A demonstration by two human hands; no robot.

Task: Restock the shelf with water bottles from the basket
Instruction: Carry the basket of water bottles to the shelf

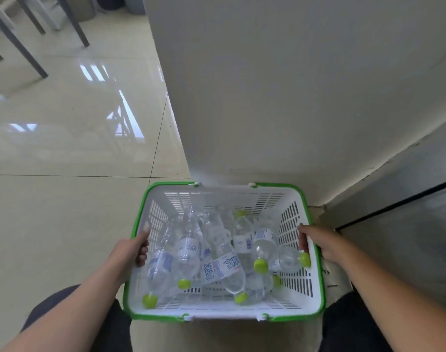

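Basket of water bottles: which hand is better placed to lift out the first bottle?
Probably right. Both hands grip the basket rims, but the right hand sits beside a capped bottle lying against that wall; the left hand has bottles slightly farther in.

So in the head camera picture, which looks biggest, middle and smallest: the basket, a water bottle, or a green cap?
Largest to smallest:
1. basket
2. water bottle
3. green cap
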